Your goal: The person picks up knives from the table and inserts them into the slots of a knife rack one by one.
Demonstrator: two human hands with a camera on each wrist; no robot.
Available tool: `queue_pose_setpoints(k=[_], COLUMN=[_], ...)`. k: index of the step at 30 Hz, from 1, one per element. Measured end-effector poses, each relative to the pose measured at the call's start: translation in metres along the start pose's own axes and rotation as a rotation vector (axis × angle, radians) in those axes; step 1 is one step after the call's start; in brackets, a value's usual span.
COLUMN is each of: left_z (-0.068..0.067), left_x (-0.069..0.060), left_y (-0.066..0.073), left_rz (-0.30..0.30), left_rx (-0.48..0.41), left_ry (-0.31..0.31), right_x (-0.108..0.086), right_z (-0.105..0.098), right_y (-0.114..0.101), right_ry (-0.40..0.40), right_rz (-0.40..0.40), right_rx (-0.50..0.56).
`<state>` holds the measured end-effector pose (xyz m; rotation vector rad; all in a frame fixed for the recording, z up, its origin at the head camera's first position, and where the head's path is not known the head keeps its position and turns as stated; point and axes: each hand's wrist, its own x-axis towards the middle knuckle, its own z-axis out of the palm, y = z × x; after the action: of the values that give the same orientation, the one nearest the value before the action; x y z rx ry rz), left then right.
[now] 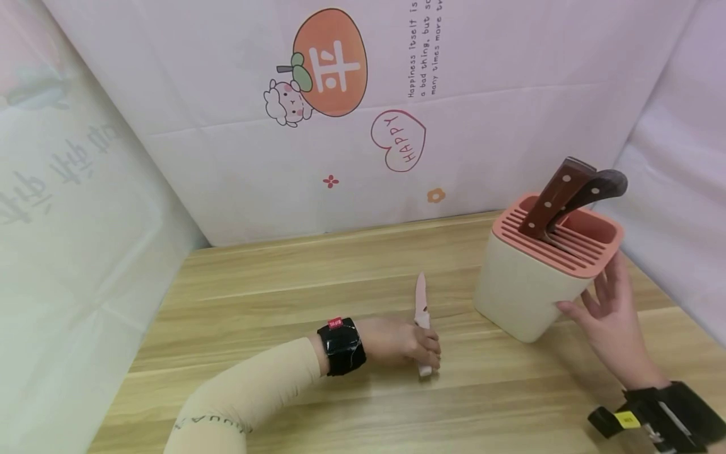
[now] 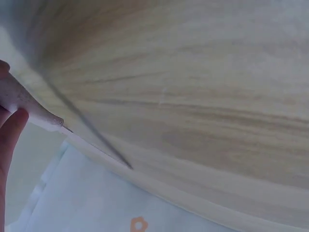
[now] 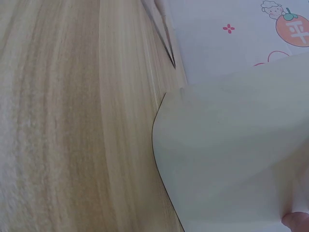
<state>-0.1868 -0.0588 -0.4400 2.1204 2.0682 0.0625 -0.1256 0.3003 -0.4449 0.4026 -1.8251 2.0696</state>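
Observation:
A small knife with a pale pink blade (image 1: 421,296) and whitish handle points toward the back wall. My left hand (image 1: 399,342) grips its handle near the middle of the table. In the left wrist view, fingers (image 2: 14,128) hold the speckled handle (image 2: 30,104), and the blade's shadow falls on the wood. To the right stands a cream knife block (image 1: 518,287) with a coral slotted top. My right hand (image 1: 615,328) holds its near right corner, thumb on the front face and fingers round the side. The right wrist view shows the block's wall (image 3: 227,145) and the thumb tip (image 3: 297,221).
Two knives stand in the block, one with a brown riveted handle (image 1: 558,195), one with a black handle (image 1: 608,185). Behind the wooden table (image 1: 272,277) hangs a white printed cloth (image 1: 227,170). More cloth closes off the left and right sides.

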Motion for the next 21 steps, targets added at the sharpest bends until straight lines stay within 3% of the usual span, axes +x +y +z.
queue_pose_setpoints(k=[5, 12, 18, 21], left_z=[-0.018, -0.055, -0.095, -0.116], left_x=[-0.005, -0.017, -0.023, -0.025], left_y=[0.002, 0.008, 0.016, 0.022], left_rz=[0.016, -0.003, -0.104, -0.161], left_rx=[-0.082, 0.018, 0.026, -0.064], left_ry=[0.184, 0.539, 0.846, 0.968], right_x=[0.000, 0.000, -0.001, -0.001], right_z=[0.001, 0.000, -0.001, -0.001], right_y=[0.000, 0.002, 0.004, 0.004], right_ry=[0.001, -0.001, -0.001, -0.005], right_rz=[0.002, -0.001, -0.005, -0.007], right_rx=[0.000, 0.012, 0.019, 0.018])
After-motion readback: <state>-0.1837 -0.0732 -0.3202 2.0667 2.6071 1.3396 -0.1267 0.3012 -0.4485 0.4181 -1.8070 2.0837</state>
